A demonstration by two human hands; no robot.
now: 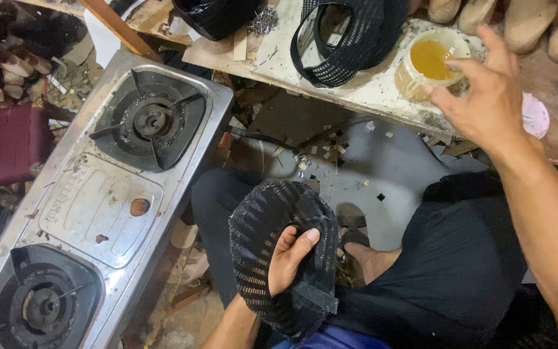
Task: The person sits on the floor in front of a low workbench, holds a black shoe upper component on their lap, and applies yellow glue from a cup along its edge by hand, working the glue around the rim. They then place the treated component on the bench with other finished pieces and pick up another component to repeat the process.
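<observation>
Black mesh shoe upper (272, 258), amber glue in tub (431, 61), silver stove (98, 194).

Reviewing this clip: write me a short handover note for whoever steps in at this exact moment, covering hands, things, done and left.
Left hand: grip closed on a black mesh shoe upper, held over the lap.
Right hand: open, fingers reaching at the tub of amber glue on the workbench.
A second black mesh upper lies on the bench; a two-burner gas stove stands to the left.
Done: upper picked up.
Left: no glue visible on the held upper yet.
</observation>
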